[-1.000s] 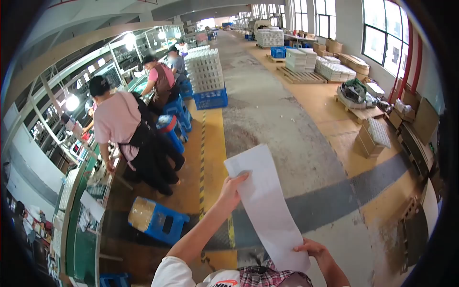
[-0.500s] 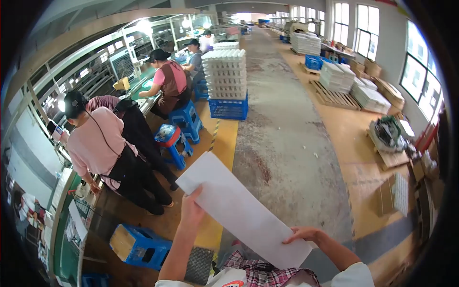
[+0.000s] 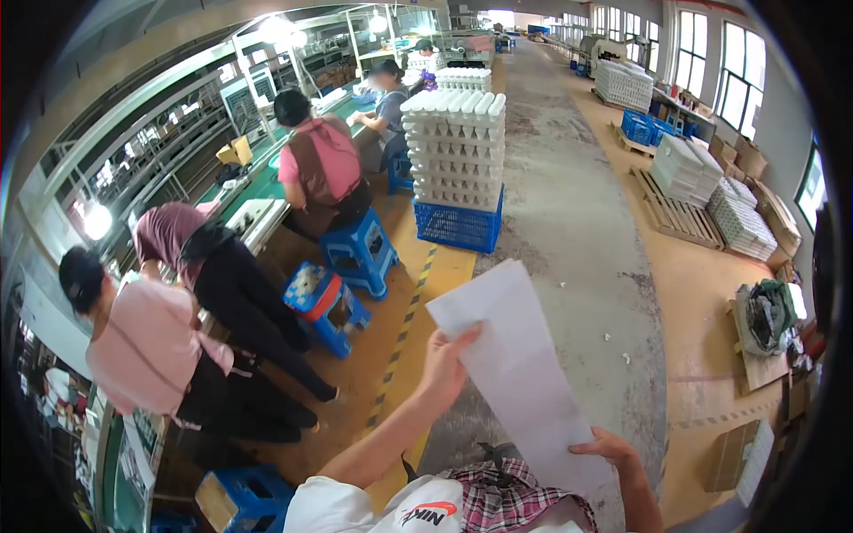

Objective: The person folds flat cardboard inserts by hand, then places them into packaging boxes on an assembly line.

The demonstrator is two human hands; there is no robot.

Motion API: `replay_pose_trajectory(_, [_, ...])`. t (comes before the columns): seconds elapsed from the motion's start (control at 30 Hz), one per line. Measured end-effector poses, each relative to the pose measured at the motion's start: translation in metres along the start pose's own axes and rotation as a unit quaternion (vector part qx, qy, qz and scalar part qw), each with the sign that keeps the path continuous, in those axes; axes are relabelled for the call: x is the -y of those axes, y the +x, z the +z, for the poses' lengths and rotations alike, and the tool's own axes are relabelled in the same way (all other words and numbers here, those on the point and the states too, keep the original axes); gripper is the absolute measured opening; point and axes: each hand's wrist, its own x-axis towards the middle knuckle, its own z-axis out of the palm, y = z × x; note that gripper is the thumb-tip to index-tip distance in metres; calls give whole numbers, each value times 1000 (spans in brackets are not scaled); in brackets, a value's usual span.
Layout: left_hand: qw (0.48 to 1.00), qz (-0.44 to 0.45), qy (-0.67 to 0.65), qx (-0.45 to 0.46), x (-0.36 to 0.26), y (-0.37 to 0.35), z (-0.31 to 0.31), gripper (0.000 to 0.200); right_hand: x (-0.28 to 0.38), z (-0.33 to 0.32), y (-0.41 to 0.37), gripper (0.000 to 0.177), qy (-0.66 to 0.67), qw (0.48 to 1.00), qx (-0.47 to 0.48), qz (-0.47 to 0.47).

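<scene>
A long white piece of paper (image 3: 524, 364) slants across the front of my body, its upper end toward the left. My left hand (image 3: 447, 362) grips its left edge near the upper end, thumb lying on the top face. Lower down, my right hand (image 3: 608, 446) pinches the right edge, with the thumb on top and the other fingers partly hidden beneath. The paper bends slightly between both hands. Under its lower end shows a plaid cloth (image 3: 506, 493) at my waist.
A tall stack of white trays (image 3: 455, 151) stands on a blue crate (image 3: 458, 222) ahead. Left, several people work along a green-topped bench (image 3: 253, 206), with blue stools (image 3: 360, 253) behind them. Right of the grey aisle (image 3: 586, 231) are pallets (image 3: 675, 209) and a cardboard box (image 3: 729, 457).
The paper and both hands have shifted right in view, and the paper stands steeper. The view has turned left and closer to the tray stack. The nearest person at the bench leans further left.
</scene>
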Motion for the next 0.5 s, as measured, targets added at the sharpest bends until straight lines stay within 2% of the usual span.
replay_pose_trajectory(0.17, [998,-25,35,53,51,158,70,17,49,-126,101,56,62,998,-23,-3])
replay_pose_trajectory(0.33, [983,15,158,90,77,304,135,11,175,-251,195,59,20,999,-9,-24])
replay_pose_trajectory(0.43, [939,110,273,177,77,384,175,11,263,-306,245,61,59,998,0,-30])
replay_pose_trajectory(0.5, [885,215,347,223,74,432,206,18,305,-343,287,61,89,994,32,-54])
